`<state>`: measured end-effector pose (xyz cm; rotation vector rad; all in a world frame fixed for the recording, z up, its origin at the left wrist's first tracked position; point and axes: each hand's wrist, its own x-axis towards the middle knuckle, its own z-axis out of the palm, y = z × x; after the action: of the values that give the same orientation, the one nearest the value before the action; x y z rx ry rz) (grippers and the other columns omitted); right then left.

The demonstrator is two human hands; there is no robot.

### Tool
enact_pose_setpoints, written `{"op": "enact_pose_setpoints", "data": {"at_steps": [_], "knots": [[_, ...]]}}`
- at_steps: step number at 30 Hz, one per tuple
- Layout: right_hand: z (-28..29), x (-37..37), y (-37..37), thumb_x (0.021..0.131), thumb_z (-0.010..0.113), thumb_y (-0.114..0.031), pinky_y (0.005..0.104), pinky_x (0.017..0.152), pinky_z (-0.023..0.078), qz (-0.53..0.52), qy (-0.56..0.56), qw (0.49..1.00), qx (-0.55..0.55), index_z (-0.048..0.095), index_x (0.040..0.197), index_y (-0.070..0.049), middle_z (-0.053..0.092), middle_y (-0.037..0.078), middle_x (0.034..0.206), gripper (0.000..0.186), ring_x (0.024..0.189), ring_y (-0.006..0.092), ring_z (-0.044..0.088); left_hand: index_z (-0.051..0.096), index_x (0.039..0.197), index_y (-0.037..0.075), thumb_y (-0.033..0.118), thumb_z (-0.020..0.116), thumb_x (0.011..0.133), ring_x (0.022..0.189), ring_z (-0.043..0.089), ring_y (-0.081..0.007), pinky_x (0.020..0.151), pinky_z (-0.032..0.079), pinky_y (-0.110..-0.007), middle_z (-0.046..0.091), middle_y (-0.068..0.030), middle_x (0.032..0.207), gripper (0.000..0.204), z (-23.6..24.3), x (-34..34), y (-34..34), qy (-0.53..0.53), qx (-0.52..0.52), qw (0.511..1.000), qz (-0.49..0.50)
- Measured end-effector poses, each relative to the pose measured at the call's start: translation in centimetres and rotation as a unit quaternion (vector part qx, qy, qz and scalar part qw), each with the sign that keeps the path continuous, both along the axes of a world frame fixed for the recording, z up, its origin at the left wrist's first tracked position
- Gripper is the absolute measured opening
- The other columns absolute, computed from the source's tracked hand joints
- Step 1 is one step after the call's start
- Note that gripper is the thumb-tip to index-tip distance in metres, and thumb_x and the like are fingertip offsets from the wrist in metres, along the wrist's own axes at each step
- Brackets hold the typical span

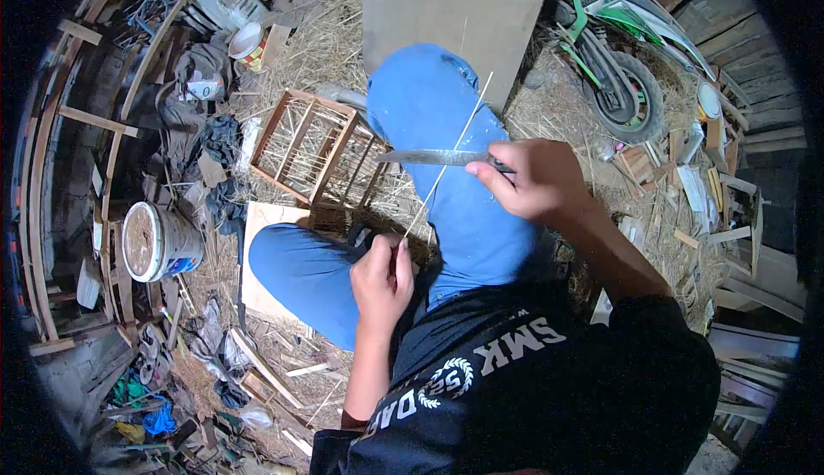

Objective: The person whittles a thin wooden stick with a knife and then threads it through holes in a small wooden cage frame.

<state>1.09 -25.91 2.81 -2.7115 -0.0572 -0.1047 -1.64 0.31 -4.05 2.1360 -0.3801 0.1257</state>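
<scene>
Rough, dry straw (330, 12) litters the ground on all sides of the slatted wooden frame (333, 159), which serves as my bearing. Well to its right stands the part of a motorbike (614, 72) I can see, green and white plastic with a knobbly black tyre. Beyond the frame and to its right lies a flat, smooth, greyish board (438, 3). My blue trousers (481, 209), soft cloth, spread just right of the frame and on my side of it. The frame itself is an open box of straight, squared slats; left of it and closer to me sits a round, whitish bucket (176, 248) with a grimy wall. To its right, my right hand (536, 179) has its grip clamped on the handle of a knife (421, 157), whose long, narrow, dull-grey metal blade points toward the frame; I judge it stiff and fairly light, best held by the handle. The smallest piece, a thin pale strip (427, 203), slants upward right of the frame and crosses the blade; I can't tell how hard they press together. My left hand (384, 275) pinches its lower end, thumb and fingers together. It looks like wood or cane: nearly weightless, springy, easily snapped, so that end seems the right place to hold it.
</scene>
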Motion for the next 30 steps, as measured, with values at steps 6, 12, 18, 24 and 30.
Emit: {"op": "enact_pose_setpoints", "data": {"at_steps": [6, 12, 18, 24, 30], "knots": [[-0.5, -0.4, -0.1, 0.091, 0.069, -0.052, 0.0484, 0.050, 0.046, -0.013, -0.037, 0.999, -0.002, 0.058, 0.066, -0.008, 0.057, 0.017, 0.058, 0.051, 0.056, 0.0403, 0.062, 0.061, 0.089, 0.002, 0.002, 0.065, 0.093, 0.055, 0.061, -0.0327, 0.053, 0.047, -0.038, 0.061, -0.0161, 0.068, 0.006, -0.3, -1.4, 1.7, 0.002, 0.012, 1.000, -0.001], [-0.6, -0.8, -0.3, 0.092, 0.069, -0.051, 0.0485, 0.050, 0.045, -0.033, -0.021, 0.999, 0.014, 0.057, 0.066, -0.008, 0.057, 0.017, 0.058, 0.051, 0.057, 0.0404, 0.062, 0.060, 0.087, 0.000, 0.002, 0.065, 0.094, 0.057, 0.062, -0.0333, 0.055, 0.047, -0.038, 0.063, -0.0183, 0.071, 0.008, -1.1, -4.2, 5.6, 0.081, 0.037, 0.996, 0.029], [-0.9, -0.8, -0.6, 0.095, 0.069, -0.042, 0.0447, 0.053, 0.043, -0.042, -0.020, 0.998, 0.033, 0.061, 0.075, -0.004, 0.055, 0.019, 0.062, 0.044, 0.058, 0.0396, 0.059, 0.059, 0.087, -0.001, 0.000, 0.063, 0.095, 0.053, 0.057, -0.0240, 0.053, 0.044, -0.034, 0.062, -0.0156, 0.068, 0.009, -0.7, -5.8, 7.8, 0.088, 0.055, 0.993, 0.054], [-0.3, -0.6, -0.5, 0.098, 0.066, -0.035, 0.0421, 0.054, 0.043, -0.016, -0.049, 0.992, 0.114, 0.066, 0.079, -0.003, 0.052, 0.023, 0.065, 0.037, 0.056, 0.0347, 0.057, 0.057, 0.090, 0.000, 0.003, 0.060, 0.100, 0.057, 0.046, -0.0082, 0.052, 0.036, -0.026, 0.054, -0.0036, 0.067, 0.011, 0.2, -6.3, 8.8, 0.145, -0.021, 0.988, 0.050], [-0.2, 1.0, 0.0, 0.101, 0.062, -0.040, 0.0361, 0.069, 0.053, -0.098, 0.079, 0.918, 0.375, 0.071, 0.093, 0.001, 0.071, 0.016, 0.079, 0.043, 0.072, 0.0206, 0.068, 0.052, 0.095, 0.007, 0.010, 0.055, 0.106, 0.068, 0.037, -0.0009, 0.059, 0.029, -0.020, 0.043, 0.0084, 0.077, 0.012, 0.1, -5.3, 5.3, 0.293, -0.214, 0.932, -0.013]]}}
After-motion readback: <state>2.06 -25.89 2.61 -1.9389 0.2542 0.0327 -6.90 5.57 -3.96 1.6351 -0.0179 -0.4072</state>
